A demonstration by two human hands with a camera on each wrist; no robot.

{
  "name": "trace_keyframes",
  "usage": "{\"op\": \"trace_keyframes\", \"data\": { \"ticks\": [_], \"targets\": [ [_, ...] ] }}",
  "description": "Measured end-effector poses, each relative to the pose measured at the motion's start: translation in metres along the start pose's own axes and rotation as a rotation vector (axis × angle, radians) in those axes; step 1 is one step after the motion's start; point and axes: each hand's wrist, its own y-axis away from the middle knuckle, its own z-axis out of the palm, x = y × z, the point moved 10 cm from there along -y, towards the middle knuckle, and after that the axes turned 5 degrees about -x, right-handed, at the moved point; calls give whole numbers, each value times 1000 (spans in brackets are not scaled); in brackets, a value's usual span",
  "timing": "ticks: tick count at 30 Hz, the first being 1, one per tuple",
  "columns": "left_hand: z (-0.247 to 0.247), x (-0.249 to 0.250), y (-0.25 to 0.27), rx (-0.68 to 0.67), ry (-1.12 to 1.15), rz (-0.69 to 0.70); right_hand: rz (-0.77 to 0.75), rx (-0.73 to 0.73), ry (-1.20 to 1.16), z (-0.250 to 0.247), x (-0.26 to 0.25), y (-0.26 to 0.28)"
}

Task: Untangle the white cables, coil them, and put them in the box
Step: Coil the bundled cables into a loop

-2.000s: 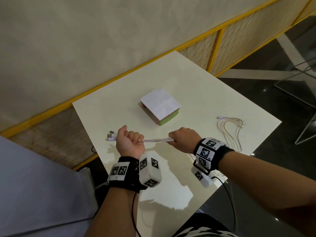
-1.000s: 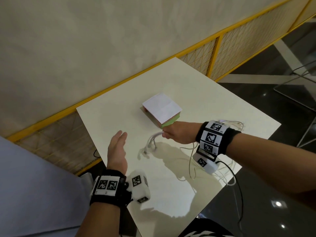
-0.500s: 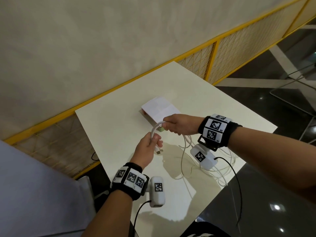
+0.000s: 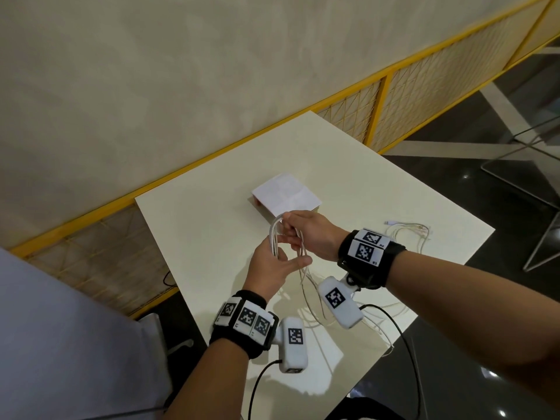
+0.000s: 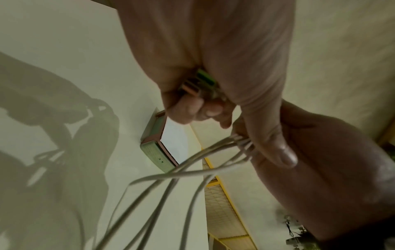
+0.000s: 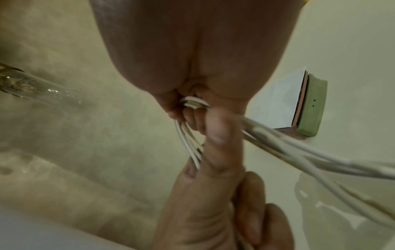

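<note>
A bundle of white cables is folded into a loop just in front of the box, which is green and pink with a white sheet on top. My right hand grips the top of the loop, fingers curled round the strands. My left hand holds the bundle lower down, its thumb pressing the strands and its fingers curled over the plug ends. The loose lengths trail down onto the table under my right wrist.
A second loose white cable lies near the right corner of the white table. Table edges are close at the front and right. A yellow mesh railing and a wall stand behind the table.
The bundle was stretched between both hands at the front left. My left hand let go, my right carried the bundle toward the box, and my left hand took hold again below the loop.
</note>
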Motion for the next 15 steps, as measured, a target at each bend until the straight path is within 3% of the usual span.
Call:
{"op": "trace_keyframes", "data": {
  "ticks": [6, 10, 15],
  "targets": [
    [17, -1, 1, -55, -74, -26, 48, 60, -141, 3, 3, -2],
    [16, 4, -1, -21, -187, -36, 72, 96, -223, 1, 4, -1],
    [8, 0, -6, 18, -301, -91, -19, 60, -72, 0, -2, -2]
  ]
}}
